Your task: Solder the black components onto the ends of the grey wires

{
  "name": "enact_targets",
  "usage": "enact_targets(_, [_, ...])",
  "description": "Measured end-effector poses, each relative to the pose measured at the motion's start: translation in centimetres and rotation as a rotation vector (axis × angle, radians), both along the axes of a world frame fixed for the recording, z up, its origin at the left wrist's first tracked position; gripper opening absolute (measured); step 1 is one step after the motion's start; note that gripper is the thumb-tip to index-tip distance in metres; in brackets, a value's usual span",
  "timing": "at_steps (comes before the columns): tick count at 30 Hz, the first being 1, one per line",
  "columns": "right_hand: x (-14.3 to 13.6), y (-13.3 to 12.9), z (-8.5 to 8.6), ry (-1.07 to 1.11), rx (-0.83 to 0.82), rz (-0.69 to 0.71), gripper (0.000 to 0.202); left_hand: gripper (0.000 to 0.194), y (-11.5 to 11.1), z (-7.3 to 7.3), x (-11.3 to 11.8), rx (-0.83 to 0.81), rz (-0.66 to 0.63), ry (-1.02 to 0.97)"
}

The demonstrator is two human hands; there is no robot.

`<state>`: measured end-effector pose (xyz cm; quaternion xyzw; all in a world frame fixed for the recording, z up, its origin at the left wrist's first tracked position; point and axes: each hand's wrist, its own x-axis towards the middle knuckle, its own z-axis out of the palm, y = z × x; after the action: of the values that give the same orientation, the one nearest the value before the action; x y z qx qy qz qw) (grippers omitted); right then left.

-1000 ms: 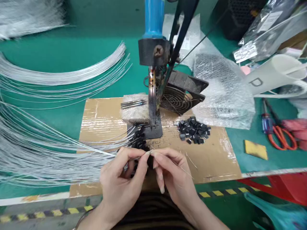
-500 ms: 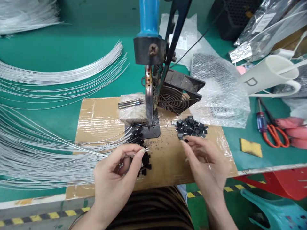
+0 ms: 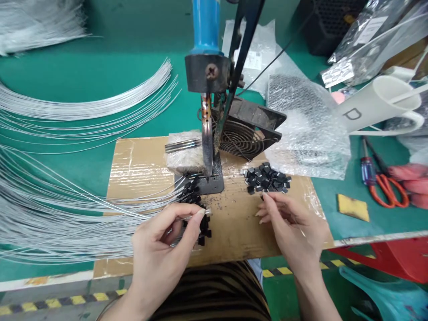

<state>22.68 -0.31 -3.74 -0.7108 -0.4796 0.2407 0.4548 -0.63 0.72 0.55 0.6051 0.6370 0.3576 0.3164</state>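
Note:
My left hand (image 3: 165, 245) pinches the end of a thin white wire, its tip poking out past thumb and forefinger. Beside those fingers, black connectors (image 3: 204, 225) on wire ends lie in a heap, partly hidden by the hand. My right hand (image 3: 294, 227) has thumb and forefinger together just below a pile of small black connectors (image 3: 267, 177); a small dark piece shows at the fingertips. Between and beyond the hands stands a soldering iron (image 3: 207, 133), tip down over a dark metal base (image 3: 214, 183).
A cardboard sheet (image 3: 234, 236) lies under the work. White wires (image 3: 67, 223) spread at the left. Behind are a wrapped block (image 3: 183, 160), a fan (image 3: 247, 129) and bubble wrap (image 3: 307, 133). At right are a mug (image 3: 374, 104), scissors (image 3: 389, 191) and a yellow sponge (image 3: 353, 207).
My right hand has shifted slightly right, its thumb and forefinger now closed together at the near edge of the connector pile. My left hand has barely moved.

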Motion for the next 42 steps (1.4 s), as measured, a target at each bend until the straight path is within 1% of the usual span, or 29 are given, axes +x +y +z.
enact_targets(2, [-0.7, 0.0, 0.7, 0.215, 0.000, -0.026, 0.006, 0.004, 0.0, 0.0, 0.0, -0.007, -0.004, 0.011])
enact_targets(4, [-1.4, 0.1, 1.3, 0.348, 0.023, 0.017, 0.003, 0.004, 0.1, 0.0, 0.1, -0.017, -0.004, 0.007])
enact_targets(7, [-2.8, 0.3, 2.0, 0.468, 0.036, 0.084, 0.006, 0.006, 0.1, 0.1, 0.0, -0.034, 0.023, -0.010])
enact_targets(10, [-4.3, 0.5, 2.4, 0.587, -0.004, 0.116, 0.011, 0.008, 0.0, 0.1, -0.1, -0.064, 0.053, -0.027])
enact_targets(15, [-6.3, 1.1, 3.1, 0.758, -0.043, 0.221, 0.006, 0.009, 0.0, 0.1, -0.4, -0.110, 0.058, -0.040])
enact_targets(21, [-7.3, 1.6, 3.4, 0.829, -0.100, 0.295, 0.008, 0.008, 0.4, 0.9, -0.4, -0.194, 0.023, -0.099])
enact_targets(24, [-7.5, 1.6, 3.3, 0.869, -0.118, 0.313, 0.009, 0.006, 0.6, 1.3, -0.3, -0.213, -0.016, -0.187])
enact_targets(28, [-7.5, 1.7, 3.3, 0.927, -0.139, 0.330, 0.011, 0.011, 1.1, 1.8, -0.2, -0.230, -0.077, -0.288])
enact_targets(34, [-7.6, 1.8, 3.5, 0.925, -0.167, 0.325, 0.009, 0.014, 1.4, 1.8, -0.2, -0.242, -0.096, -0.397])
enact_targets(42, [-7.7, 1.8, 3.2, 0.947, -0.176, 0.309, 0.009, 0.016, 1.6, 1.9, -0.1, -0.253, -0.096, -0.429])
